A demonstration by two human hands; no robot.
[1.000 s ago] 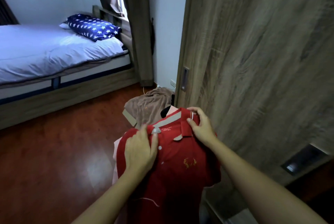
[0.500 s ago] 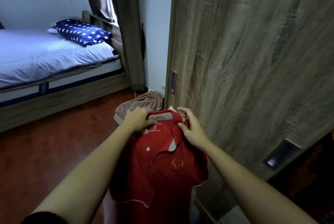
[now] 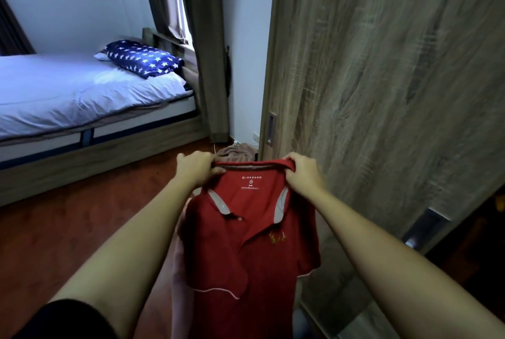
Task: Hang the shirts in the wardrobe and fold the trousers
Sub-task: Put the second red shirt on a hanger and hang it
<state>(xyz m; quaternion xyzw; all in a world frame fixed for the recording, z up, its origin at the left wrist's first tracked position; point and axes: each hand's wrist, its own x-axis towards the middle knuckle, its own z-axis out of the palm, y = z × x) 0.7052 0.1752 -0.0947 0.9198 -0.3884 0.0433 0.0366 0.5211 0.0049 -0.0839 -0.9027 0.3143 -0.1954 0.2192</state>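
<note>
A red polo shirt [image 3: 254, 251] with a white-trimmed collar and a small gold emblem hangs in front of me. My left hand [image 3: 195, 170] grips the left side of its collar. The right side of the collar is gripped by my right hand [image 3: 302, 173]. The collar is stretched wide between both hands, showing the inner label. A pale pink garment [image 3: 179, 270] hangs partly hidden behind the shirt's left edge. Brown cloth [image 3: 236, 153] lies on the floor beyond my hands. The wooden wardrobe door [image 3: 382, 92] stands just right of the shirt.
A bed [image 3: 68, 98] with a white sheet and a star-patterned blue pillow [image 3: 143, 58] fills the left. A curtain [image 3: 207, 46] hangs by the window. Red-brown floor [image 3: 68, 229] lies between bed and wardrobe. The wardrobe's dark opening [image 3: 475, 251] shows at the right edge.
Both hands moved from the shirt's front to its collar ends and pulled it wide apart. The shirt was lifted slightly, and its inner label now shows.
</note>
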